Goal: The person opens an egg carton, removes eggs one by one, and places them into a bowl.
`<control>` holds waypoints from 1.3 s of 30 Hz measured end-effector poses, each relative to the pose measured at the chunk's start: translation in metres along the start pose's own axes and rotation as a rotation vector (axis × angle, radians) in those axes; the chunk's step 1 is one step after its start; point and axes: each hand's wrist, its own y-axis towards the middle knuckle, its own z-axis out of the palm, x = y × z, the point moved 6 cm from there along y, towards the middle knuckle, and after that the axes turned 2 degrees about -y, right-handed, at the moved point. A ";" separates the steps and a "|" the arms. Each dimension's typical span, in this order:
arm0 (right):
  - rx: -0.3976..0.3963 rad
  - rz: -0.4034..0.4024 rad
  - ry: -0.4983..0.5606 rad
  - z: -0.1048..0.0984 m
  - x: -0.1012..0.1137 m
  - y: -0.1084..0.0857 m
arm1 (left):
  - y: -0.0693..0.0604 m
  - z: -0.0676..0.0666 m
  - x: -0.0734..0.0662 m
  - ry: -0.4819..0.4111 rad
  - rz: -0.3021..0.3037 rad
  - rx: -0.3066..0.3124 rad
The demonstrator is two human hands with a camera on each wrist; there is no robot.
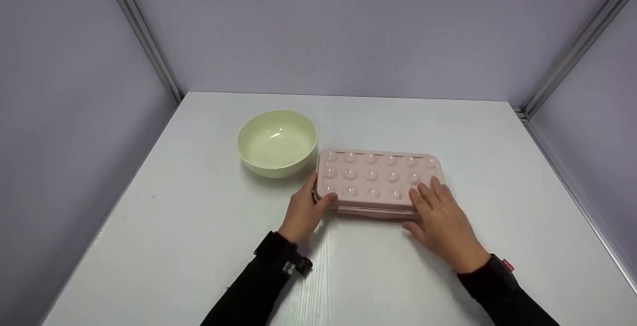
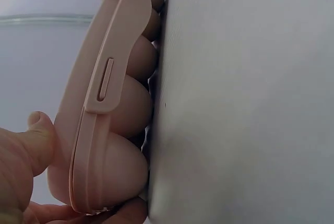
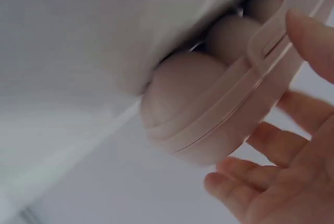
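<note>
Pink egg carton point(image 1: 382, 172) seems light, stiff, slick; I'd hold both ends: my left fingers point(image 1: 308, 185) grip one, right fingers point(image 1: 422, 203) spread loosely over the other.

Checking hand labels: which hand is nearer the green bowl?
Left. The left hand grips the left end of the pink case, near the green bowl; the right hand is at the case's right end, farther off.

2 black sleeves point(image 1: 244, 293); black strap point(image 1: 272, 247), left wrist; small red tag point(image 1: 507, 265), right wrist.
</note>
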 end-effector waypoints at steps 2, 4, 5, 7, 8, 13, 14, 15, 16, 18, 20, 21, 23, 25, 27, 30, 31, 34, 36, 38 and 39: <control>0.024 -0.083 -0.082 0.007 0.018 0.009 | -0.001 -0.001 0.000 0.009 0.012 0.010; 0.023 -0.177 -0.183 0.014 0.035 0.018 | -0.001 -0.002 0.000 0.019 0.025 0.015; 0.016 -0.218 -0.251 0.017 0.043 0.022 | -0.001 -0.001 0.000 0.023 0.037 0.018; -0.007 -0.276 -0.397 0.023 0.054 0.027 | -0.002 0.000 0.000 0.028 0.047 0.018; -0.017 -0.287 -0.462 0.026 0.058 0.029 | -0.002 0.001 0.000 0.031 0.052 0.018; -0.036 -0.232 -0.649 0.034 0.071 0.030 | -0.003 0.004 0.000 0.049 0.066 0.012; -0.045 -0.214 -0.661 0.035 0.073 0.031 | -0.003 0.004 -0.001 0.054 0.068 0.010; -0.054 -0.197 -0.667 0.035 0.074 0.032 | -0.002 0.004 -0.001 0.057 0.070 0.008; -0.062 -0.183 -0.671 0.034 0.076 0.033 | -0.002 0.005 -0.002 0.059 0.072 0.007; -0.062 -0.164 -0.666 0.034 0.078 0.036 | -0.001 0.005 -0.002 0.066 0.072 0.001; -0.042 -0.154 -0.634 0.034 0.079 0.037 | -0.001 0.005 -0.001 0.065 0.065 0.001; -0.024 -0.152 -0.616 0.034 0.079 0.038 | -0.001 0.006 -0.001 0.062 0.060 0.003; 0.020 -0.156 -0.596 0.034 0.078 0.038 | -0.001 0.008 0.000 0.054 0.052 0.011; 0.054 -0.168 -0.585 0.033 0.077 0.037 | -0.002 0.010 -0.001 0.043 0.040 0.020; 0.074 -0.187 -0.602 0.031 0.075 0.035 | -0.002 0.013 -0.002 0.041 0.040 0.020; 0.078 -0.210 -0.601 0.027 0.074 0.033 | -0.002 0.016 -0.003 0.058 0.048 0.021; 0.081 -0.217 -0.590 0.026 0.073 0.032 | -0.002 0.016 -0.004 0.068 0.054 0.017; 0.097 -0.235 -0.531 0.023 0.071 0.029 | -0.002 0.017 -0.005 0.080 0.065 0.012; 0.116 -0.243 -0.487 0.022 0.070 0.028 | -0.002 0.016 -0.005 0.077 0.071 0.008; 0.140 -0.235 -0.418 0.021 0.067 0.027 | -0.003 0.015 -0.005 0.055 0.058 0.013; 0.150 -0.227 -0.377 0.019 0.064 0.027 | -0.004 0.014 -0.005 0.039 0.047 0.019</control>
